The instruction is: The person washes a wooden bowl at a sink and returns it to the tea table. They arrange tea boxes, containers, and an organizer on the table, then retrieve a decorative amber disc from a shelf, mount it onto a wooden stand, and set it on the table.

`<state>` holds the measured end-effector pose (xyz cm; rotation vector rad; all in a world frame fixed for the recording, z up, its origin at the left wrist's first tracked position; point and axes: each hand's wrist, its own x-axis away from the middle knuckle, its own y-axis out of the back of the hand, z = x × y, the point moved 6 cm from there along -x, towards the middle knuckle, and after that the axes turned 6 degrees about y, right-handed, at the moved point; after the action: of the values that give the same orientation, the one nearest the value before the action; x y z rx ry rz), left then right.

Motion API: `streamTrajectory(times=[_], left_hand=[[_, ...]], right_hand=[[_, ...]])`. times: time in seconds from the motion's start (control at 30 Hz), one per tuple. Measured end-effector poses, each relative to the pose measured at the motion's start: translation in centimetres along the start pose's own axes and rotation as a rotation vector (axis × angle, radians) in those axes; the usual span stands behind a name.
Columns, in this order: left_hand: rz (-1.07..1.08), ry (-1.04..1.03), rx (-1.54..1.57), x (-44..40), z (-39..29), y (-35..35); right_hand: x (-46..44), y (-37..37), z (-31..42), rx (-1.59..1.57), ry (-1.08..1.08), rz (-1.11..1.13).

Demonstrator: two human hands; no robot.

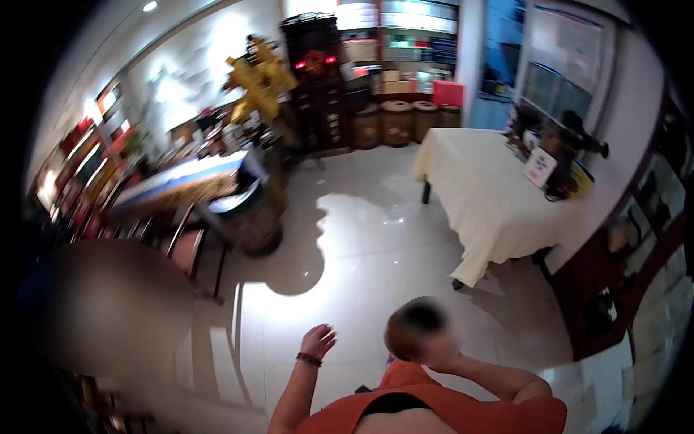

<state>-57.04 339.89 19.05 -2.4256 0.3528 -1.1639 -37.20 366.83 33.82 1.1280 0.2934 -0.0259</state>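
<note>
My left hand (318,341), with a dark bead bracelet (309,359) at the wrist, is raised above the tiled floor. Its fingers are loosely curled with small gaps between them, and nothing shows in them. My right arm is bent across in front of my orange top (463,403). Held up before my chest by my right hand (439,357) is a rounded brown object (397,334) with a dark upper part. Blur covers part of this object and the fingers, so its kind and the exact grip are unclear.
A table with a cream cloth (477,181) stands to the right, with a white sign (539,167) and dark items on it. Leftward are a dark bin-like container (253,224), a chair (186,249) and a large blurred shape (119,311). Brown drum-shaped stools (397,124) line the back.
</note>
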Motion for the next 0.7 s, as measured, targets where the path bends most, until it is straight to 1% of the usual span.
streamTrajectory(times=[0.03, 0.1, 0.13, 0.17, 0.2, 0.23, 0.27, 0.33, 0.37, 0.4, 0.43, 0.47, 0.5, 0.53, 0.6, 0.7], left_hand=[[-0.052, -0.013, -0.015, -3.2, -3.0, -1.1], [-0.144, -0.045, 0.055, -11.6, -7.7, -0.5], [0.014, -0.113, 0.078, -17.3, -10.1, 1.1], [-0.163, -0.127, 0.153, -18.9, -12.3, 2.0], [-0.249, -0.159, 0.165, -22.2, -14.9, 3.1], [-0.367, -0.187, 0.202, -23.5, -17.1, 4.9], [-0.522, -0.200, 0.276, -25.1, -18.7, 6.8], [-0.666, -0.224, 0.345, -27.4, -21.1, 11.5], [-0.746, -0.224, 0.378, -27.4, -21.7, 13.4], [-0.820, -0.232, 0.328, -28.2, -22.3, 16.4], [-0.710, -0.270, 0.773, -28.3, -23.5, 16.9], [-0.918, -0.240, 0.602, -26.7, -23.2, 18.0], [-1.026, -0.191, 0.535, -27.1, -23.7, 17.4], [-1.077, -0.148, 0.512, -28.2, -24.6, 16.3], [-1.107, -0.095, 0.500, -32.9, -27.4, 13.5], [-1.064, -0.039, 0.472, -43.1, -33.4, 7.9]], right_hand=[[-1.5, 0.6, -3.7, 0.023, -0.075, -0.002], [-4.7, 2.5, -10.2, 0.071, -0.228, 0.061], [-5.8, 1.5, -14.3, 0.110, -0.274, 0.010], [-7.1, 0.8, -18.2, 0.147, -0.320, -0.041], [-9.8, 1.9, -22.0, 0.164, -0.389, 0.005], [-11.9, 2.6, -24.1, 0.174, -0.456, 0.046], [-14.1, 2.5, -27.9, 0.150, -0.433, -0.024], [-18.4, 2.3, -35.2, 0.102, -0.380, -0.160], [-21.0, 3.4, -37.4, 0.092, -0.395, -0.157], [-23.9, 4.7, -39.4, 0.081, -0.409, -0.154], [-26.8, 6.1, -41.3, 0.071, -0.424, -0.150], [-29.8, 7.2, -43.3, 0.080, -0.421, -0.154], [-32.7, 7.9, -45.9, 0.093, -0.415, -0.176], [-35.6, 8.6, -48.4, 0.106, -0.409, -0.197], [-41.5, 10.4, -52.8, 0.129, -0.408, -0.247], [-48.9, 11.0, -60.6, 0.145, -0.452, -0.297]])
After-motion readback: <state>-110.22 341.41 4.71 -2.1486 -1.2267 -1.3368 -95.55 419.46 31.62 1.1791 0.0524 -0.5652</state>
